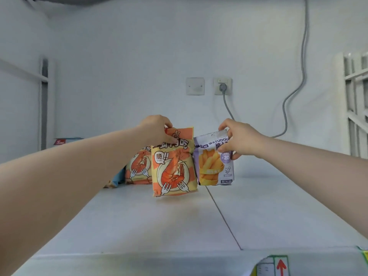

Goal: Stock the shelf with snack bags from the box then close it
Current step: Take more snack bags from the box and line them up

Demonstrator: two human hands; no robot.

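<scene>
I log the front snack bag (173,162) as orange and pale-yellow stripes, with a red-orange prawn on a white plate and white forks; the second bag (137,166) behind it carries the same print. The pouch (214,164) beside it reads lilac-purple with yellow fries and dark lettering. Shelf (179,216) pale grey-white, cable (286,108) grey, box flap (278,265) with a red arrow in a green outline.
</scene>
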